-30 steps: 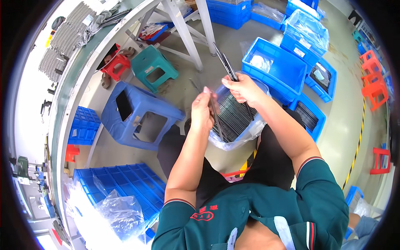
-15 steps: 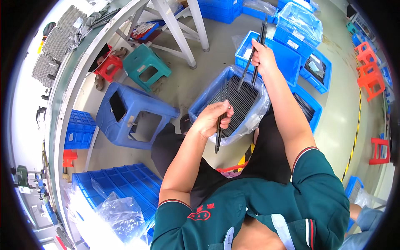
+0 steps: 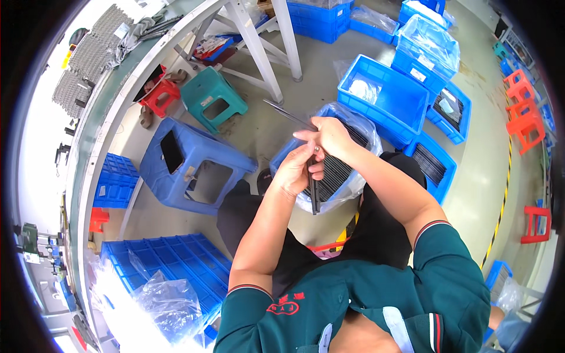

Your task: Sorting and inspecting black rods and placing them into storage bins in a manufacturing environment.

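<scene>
Holding a bundle of thin dark strips (image 3: pixel 313 188) upright over the lap, the left hand (image 3: pixel 294 173) wraps its grip around the strips' middle, their lower ends poking out below the palm. The right hand (image 3: pixel 329 136) sits just above and touching the left, its grip pinching more thin dark strips (image 3: pixel 288 115) that slant out up and to the left past the fingers. Directly beneath both hands is a blue bin (image 3: pixel 282 159) lined with a clear plastic bag (image 3: pixel 359 182) and filled with the same strips; a blue stool (image 3: pixel 188 167) stands to the left on the floor.
</scene>
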### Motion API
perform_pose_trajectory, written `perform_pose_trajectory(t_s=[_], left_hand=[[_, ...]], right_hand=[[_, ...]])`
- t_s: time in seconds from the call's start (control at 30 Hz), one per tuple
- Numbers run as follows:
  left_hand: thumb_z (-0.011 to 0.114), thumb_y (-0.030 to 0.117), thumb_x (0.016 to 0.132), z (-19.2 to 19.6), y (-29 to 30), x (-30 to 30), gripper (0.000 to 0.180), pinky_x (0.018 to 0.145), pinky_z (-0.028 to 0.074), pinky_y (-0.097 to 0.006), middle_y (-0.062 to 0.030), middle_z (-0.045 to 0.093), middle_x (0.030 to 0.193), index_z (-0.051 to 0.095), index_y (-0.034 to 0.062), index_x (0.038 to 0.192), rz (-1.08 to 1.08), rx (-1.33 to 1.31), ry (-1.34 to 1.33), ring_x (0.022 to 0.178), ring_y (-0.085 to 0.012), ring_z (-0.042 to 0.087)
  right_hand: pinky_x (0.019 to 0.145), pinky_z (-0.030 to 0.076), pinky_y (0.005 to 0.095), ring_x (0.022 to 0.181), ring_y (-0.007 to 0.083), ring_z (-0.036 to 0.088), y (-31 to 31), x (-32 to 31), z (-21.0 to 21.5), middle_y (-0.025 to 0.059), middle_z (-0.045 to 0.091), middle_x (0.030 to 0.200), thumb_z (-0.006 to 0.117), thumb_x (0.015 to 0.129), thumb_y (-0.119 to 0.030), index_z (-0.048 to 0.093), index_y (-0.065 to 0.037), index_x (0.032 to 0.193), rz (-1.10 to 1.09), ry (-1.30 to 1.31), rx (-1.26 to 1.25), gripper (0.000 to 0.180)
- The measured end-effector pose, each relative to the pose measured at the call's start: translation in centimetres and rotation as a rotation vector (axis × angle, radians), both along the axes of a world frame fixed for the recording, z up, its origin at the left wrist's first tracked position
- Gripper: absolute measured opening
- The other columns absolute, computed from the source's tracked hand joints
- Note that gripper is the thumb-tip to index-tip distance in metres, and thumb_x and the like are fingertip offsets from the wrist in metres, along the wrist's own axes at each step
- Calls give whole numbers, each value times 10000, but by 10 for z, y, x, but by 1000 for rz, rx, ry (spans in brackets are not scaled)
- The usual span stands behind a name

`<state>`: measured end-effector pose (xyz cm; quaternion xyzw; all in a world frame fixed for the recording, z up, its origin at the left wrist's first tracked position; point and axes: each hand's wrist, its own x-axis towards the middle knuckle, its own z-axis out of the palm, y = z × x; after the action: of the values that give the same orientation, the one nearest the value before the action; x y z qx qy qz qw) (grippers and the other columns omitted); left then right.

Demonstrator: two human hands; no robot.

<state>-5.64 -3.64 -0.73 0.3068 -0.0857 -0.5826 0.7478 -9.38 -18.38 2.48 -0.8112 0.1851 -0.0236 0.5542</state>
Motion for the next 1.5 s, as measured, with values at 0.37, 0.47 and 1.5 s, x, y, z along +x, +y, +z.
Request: perform_pose_trajectory(t_s=[0.37,0.47,1.5], left_hand=[[574,318,896,5,18,40,261,489,370,-254,14,456,674,572,62,846,665,138,-9,535,-95,396],[559,327,905,6,20,45,273,490,347,-250,17,432,671,563,59,853,740,101,10,538,-94,369],[504,327,932,8,-3,12,313,412,296,-216,6,468,653,524,50,788,491,137,-191,455,-69,346]], right_hand=[[346,289,201,401,59,403,-4,-18,-4,41,531,651,524,915,-226,471,-50,912,203,-4,511,184],[346,278,195,395,52,391,3,-26,2,35,518,640,573,886,-192,468,-53,889,227,28,563,174],[360,221,191,392,23,316,-16,-4,10,-63,391,523,624,863,-212,565,-66,954,-32,-76,798,182]])
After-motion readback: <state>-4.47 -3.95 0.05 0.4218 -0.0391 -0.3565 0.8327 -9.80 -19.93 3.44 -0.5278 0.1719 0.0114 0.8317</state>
